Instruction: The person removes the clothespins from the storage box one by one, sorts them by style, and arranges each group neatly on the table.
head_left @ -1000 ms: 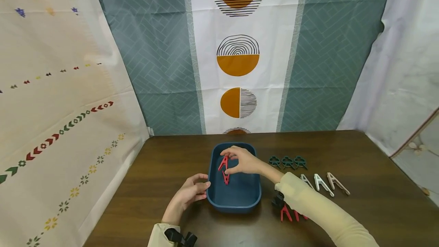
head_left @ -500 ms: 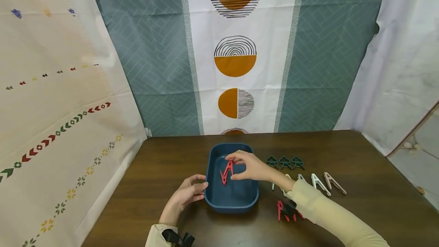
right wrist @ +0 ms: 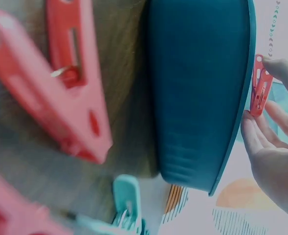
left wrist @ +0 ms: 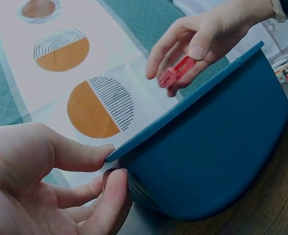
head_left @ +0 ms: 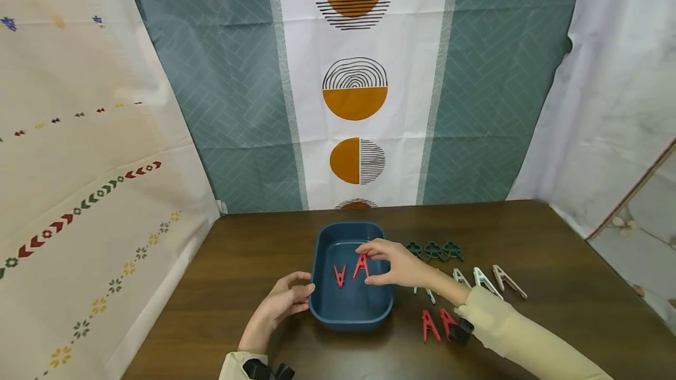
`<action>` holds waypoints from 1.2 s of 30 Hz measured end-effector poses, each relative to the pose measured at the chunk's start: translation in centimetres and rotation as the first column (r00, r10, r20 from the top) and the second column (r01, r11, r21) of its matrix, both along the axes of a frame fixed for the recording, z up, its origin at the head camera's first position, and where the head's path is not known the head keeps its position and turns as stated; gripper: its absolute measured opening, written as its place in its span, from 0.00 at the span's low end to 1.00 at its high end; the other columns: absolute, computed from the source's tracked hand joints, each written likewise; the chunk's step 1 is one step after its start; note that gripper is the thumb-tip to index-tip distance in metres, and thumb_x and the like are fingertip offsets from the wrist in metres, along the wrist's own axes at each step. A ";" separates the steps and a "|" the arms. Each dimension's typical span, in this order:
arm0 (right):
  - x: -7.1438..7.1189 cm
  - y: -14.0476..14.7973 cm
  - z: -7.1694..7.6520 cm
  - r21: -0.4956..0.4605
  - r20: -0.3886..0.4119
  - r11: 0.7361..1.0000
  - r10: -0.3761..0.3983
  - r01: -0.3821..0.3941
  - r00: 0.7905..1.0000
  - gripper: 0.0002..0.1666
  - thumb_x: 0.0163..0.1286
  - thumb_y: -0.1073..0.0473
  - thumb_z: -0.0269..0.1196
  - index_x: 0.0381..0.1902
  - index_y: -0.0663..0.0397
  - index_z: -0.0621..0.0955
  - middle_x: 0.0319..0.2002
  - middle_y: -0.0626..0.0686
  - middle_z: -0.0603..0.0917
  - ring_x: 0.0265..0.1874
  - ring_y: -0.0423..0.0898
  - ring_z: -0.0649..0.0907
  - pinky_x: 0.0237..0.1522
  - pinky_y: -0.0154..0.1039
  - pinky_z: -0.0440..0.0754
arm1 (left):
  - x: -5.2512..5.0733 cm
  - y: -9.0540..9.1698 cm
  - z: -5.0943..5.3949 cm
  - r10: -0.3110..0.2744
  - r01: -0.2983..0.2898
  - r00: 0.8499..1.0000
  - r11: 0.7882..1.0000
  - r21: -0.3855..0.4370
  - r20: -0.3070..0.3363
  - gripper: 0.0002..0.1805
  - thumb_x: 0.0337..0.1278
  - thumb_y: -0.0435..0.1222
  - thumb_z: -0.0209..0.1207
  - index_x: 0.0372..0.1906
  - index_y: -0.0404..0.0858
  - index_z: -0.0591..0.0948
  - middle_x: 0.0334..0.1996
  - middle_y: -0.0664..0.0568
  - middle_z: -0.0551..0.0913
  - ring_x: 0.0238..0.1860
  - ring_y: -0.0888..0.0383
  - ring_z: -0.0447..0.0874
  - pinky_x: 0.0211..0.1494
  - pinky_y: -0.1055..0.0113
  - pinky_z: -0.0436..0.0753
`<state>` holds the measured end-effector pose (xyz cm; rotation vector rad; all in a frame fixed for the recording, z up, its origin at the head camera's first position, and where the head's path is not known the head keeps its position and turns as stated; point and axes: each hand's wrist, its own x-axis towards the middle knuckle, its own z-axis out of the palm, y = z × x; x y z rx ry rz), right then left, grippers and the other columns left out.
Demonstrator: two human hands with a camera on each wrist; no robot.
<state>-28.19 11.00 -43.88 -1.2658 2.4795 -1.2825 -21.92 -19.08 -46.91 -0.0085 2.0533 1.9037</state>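
Note:
A dark blue plastic bin stands on the table, one red clothespin lying inside it. At its left side my left hand pinches the rim, with the thumb on top and a curled finger beneath, clearer in the left wrist view. Over the bin, my right hand holds a second red clothespin between thumb and fingers. That clothespin shows above the rim in the right wrist view, gripped by my fingertips.
Two red clothespins lie right of the bin on the brown table. Behind them are white clothespins, a beige one and a row of green clips. My right forearm partly covers the pale ones. Patterned cloths hang around the table.
The clothespin in my right hand has moved rightward, away from the one lying in the bin; earlier the two overlapped in view. My left hand stays at the rim. The head view has shifted slightly.

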 end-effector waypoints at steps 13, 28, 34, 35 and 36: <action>2.0 3.4 -0.6 -0.007 0.007 1.000 -0.004 0.004 1.000 0.32 0.58 0.57 0.72 0.59 0.54 0.74 0.56 0.57 0.79 0.54 0.51 0.81 0.56 0.46 0.80 | 0.0 0.0 0.0 -0.001 0.001 1.000 1.000 -0.016 -0.003 0.29 0.64 0.37 0.57 0.64 0.27 0.63 0.31 0.53 0.80 0.29 0.63 0.79 0.35 0.72 0.81; 3.8 6.2 -0.6 -0.020 -0.039 0.999 -0.037 0.036 0.999 0.33 0.59 0.51 0.71 0.60 0.48 0.74 0.57 0.51 0.79 0.53 0.44 0.81 0.56 0.42 0.80 | 0.2 0.2 0.1 -0.002 0.002 0.999 1.000 0.008 -0.038 0.25 0.65 0.35 0.57 0.60 0.28 0.63 0.33 0.53 0.83 0.29 0.64 0.79 0.35 0.73 0.81; 4.6 7.7 -0.6 -0.029 -0.068 0.998 -0.063 0.061 0.996 0.34 0.59 0.51 0.71 0.61 0.51 0.73 0.57 0.52 0.79 0.54 0.46 0.81 0.55 0.48 0.80 | 0.3 0.4 0.3 0.010 -0.010 0.999 1.000 -0.001 -0.036 0.22 0.65 0.34 0.56 0.57 0.27 0.64 0.32 0.54 0.81 0.28 0.65 0.78 0.34 0.74 0.80; 4.7 8.0 -0.7 -0.031 -0.068 0.998 -0.063 0.061 0.996 0.34 0.58 0.51 0.72 0.61 0.52 0.73 0.57 0.51 0.79 0.54 0.46 0.81 0.55 0.49 0.80 | 0.3 0.5 0.3 0.011 -0.011 0.999 1.000 -0.002 -0.036 0.22 0.64 0.34 0.56 0.57 0.27 0.65 0.31 0.54 0.81 0.27 0.65 0.78 0.33 0.74 0.80; 4.8 8.2 -0.8 -0.025 -0.071 0.998 -0.065 0.063 0.995 0.34 0.58 0.52 0.71 0.61 0.52 0.73 0.57 0.52 0.79 0.54 0.46 0.81 0.54 0.49 0.80 | 0.3 0.5 0.3 0.011 -0.011 0.999 1.000 -0.002 -0.036 0.22 0.64 0.34 0.56 0.57 0.27 0.65 0.31 0.54 0.81 0.27 0.65 0.78 0.33 0.74 0.80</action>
